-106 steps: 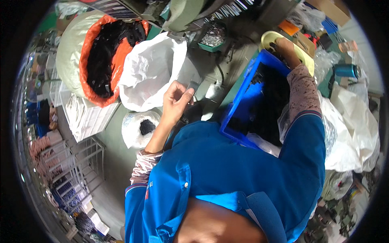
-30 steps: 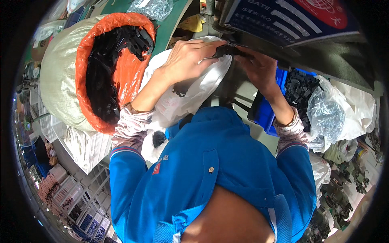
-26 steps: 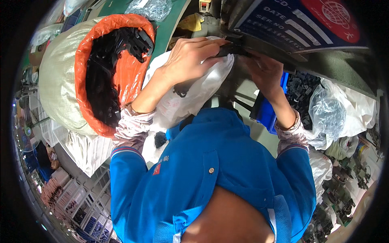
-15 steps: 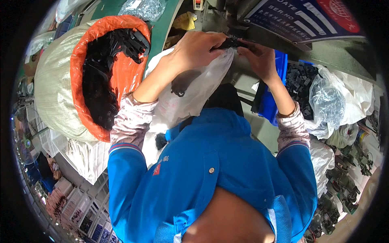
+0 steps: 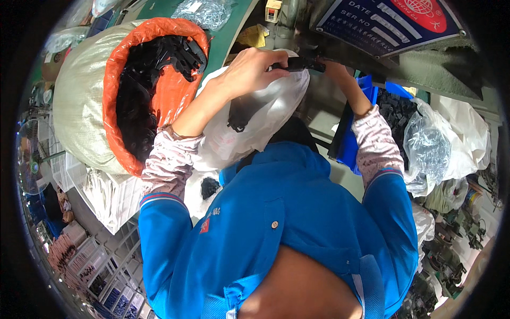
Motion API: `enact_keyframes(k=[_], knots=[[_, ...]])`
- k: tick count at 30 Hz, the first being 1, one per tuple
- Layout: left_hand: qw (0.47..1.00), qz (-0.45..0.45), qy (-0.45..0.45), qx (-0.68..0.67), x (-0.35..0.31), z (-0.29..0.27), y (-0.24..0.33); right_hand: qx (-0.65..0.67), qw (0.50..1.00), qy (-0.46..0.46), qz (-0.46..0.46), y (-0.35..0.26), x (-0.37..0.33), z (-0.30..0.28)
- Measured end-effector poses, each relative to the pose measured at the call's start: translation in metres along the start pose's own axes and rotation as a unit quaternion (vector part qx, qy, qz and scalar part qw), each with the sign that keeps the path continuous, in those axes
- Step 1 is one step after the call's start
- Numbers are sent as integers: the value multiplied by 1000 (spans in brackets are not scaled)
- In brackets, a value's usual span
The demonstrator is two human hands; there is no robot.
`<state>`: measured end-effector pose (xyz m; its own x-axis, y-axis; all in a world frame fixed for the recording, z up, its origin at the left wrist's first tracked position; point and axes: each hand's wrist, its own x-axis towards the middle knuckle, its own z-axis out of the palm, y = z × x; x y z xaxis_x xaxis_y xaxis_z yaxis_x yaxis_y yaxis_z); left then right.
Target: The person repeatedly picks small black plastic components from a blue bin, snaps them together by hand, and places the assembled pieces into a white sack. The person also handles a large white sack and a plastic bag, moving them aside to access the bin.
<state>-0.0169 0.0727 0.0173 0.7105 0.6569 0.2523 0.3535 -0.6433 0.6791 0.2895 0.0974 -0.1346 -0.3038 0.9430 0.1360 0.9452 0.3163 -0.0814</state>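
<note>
Pinched in the fingers of my left hand (image 5: 251, 73) is a black plastic part (image 5: 304, 64), long and narrow, its far end pointing right. Below that hand hangs a white plastic bag (image 5: 249, 127) with dark pieces showing in it. My right hand (image 5: 336, 68) reaches in beneath the machine's edge, just past the right end of the part. Its fingers are hidden in shadow there, so what they touch does not show. To the left, an orange-lined woven sack (image 5: 110, 101) is filled with black plastic parts (image 5: 135, 101).
A machine with a blue and red plate (image 5: 390, 24) overhangs the upper right. On the right stands a blue bin (image 5: 348, 142) beside a heap of small black pieces (image 5: 393, 109) and clear plastic bags (image 5: 430, 143). A small yellow item (image 5: 254, 36) lies behind my left hand.
My right hand has drawn away from the black part and gone farther in under the machine. My left hand keeps its hold, and the part now shows more fully.
</note>
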Motion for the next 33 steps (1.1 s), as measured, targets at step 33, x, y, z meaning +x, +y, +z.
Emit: enact_keyframes(k=[33], knots=[[913,-181,197,308,-184,-71,-204,776,577,6,255,-92,-36,-123]])
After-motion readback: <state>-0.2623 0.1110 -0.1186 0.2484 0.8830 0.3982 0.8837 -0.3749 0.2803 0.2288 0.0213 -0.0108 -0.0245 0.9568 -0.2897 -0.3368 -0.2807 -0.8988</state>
